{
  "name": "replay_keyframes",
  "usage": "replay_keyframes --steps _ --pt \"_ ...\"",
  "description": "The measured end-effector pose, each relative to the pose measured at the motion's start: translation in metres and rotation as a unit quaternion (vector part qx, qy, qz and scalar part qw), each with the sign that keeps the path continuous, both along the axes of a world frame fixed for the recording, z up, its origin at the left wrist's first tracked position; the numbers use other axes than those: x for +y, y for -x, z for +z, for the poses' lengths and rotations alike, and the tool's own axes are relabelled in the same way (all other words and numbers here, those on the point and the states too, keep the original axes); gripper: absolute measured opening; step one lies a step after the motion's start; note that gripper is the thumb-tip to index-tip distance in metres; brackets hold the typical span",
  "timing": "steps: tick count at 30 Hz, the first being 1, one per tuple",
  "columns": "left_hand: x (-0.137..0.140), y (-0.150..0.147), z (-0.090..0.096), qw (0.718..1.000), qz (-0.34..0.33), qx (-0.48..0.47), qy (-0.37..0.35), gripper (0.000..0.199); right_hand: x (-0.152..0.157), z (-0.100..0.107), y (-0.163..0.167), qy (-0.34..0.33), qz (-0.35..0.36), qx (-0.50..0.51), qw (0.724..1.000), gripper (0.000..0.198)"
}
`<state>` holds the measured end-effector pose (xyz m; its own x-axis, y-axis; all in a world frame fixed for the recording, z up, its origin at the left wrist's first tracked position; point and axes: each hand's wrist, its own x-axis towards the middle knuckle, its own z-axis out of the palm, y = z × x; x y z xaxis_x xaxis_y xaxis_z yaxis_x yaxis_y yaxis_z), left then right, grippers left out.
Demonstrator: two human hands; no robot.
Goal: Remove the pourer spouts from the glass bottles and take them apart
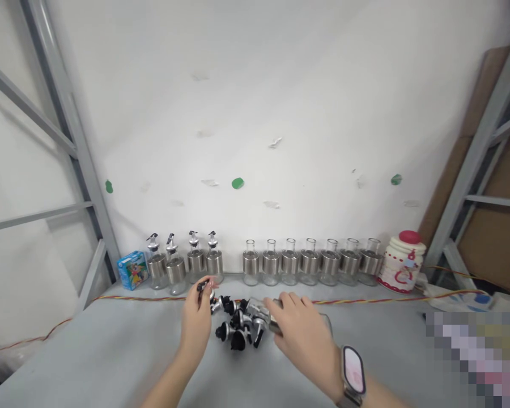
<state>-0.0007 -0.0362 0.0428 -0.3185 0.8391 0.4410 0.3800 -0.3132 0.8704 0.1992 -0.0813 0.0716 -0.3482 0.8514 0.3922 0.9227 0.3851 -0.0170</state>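
My left hand (199,309) is closed on a black-and-silver pour spout (202,285), partly hidden by the fingers. My right hand (300,328) wraps round a glass bottle with a metal sleeve (258,309), tilted on its side with its neck toward the left. Between the hands lies a pile of loose pour spouts (238,320) with black stoppers and silver collars. Behind my left hand, several bottles with spouts fitted (195,260) stand upright. To the right of them is a row of several bottles without spouts (289,263), their necks bare.
A blue picture box (133,270) stands at the left end of the bottles. A cream jar with a red lid (403,262) closes the right end. A red-and-yellow wire (365,301) crosses the grey table (110,351). Metal shelf posts (79,147) flank the wall.
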Motion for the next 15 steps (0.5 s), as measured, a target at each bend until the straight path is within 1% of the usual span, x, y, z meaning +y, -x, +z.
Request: replay_keyframes --steps 2,3,5,6,7,8,9,11,15 --pt "0.007 0.003 -0.008 0.998 0.007 0.066 0.02 0.036 0.012 0.004 -0.002 0.003 0.011 0.12 0.993 0.04" --pt "0.009 0.003 -0.013 0.996 0.002 0.09 0.026 0.035 0.021 0.007 -0.001 0.005 0.025 0.194 0.981 0.042" --pt "0.011 0.0 -0.022 0.991 -0.017 0.126 0.034 0.033 0.041 0.01 0.005 0.015 0.068 0.339 0.938 0.045" --pt "0.01 -0.002 -0.026 0.989 -0.028 0.142 0.036 0.032 0.052 0.01 0.011 0.025 0.099 0.392 0.914 0.045" --pt "0.009 -0.005 -0.029 0.986 -0.039 0.156 0.039 0.033 0.064 0.009 0.018 0.036 0.127 0.433 0.892 0.043" --pt "0.008 -0.006 -0.031 0.983 -0.05 0.17 0.043 0.036 0.076 0.007 0.027 0.046 0.15 0.459 0.875 0.043" --pt "0.006 -0.008 -0.033 0.979 -0.06 0.187 0.051 0.04 0.087 0.004 0.036 0.041 0.157 0.473 0.866 0.044" --pt "0.004 -0.009 -0.034 0.967 -0.075 0.234 0.074 0.046 0.107 -0.006 0.055 0.018 0.147 0.466 0.872 0.043" --pt "0.004 -0.008 -0.035 0.94 -0.072 0.317 0.1 0.049 0.133 -0.028 0.082 0.014 0.138 0.455 0.88 0.042"
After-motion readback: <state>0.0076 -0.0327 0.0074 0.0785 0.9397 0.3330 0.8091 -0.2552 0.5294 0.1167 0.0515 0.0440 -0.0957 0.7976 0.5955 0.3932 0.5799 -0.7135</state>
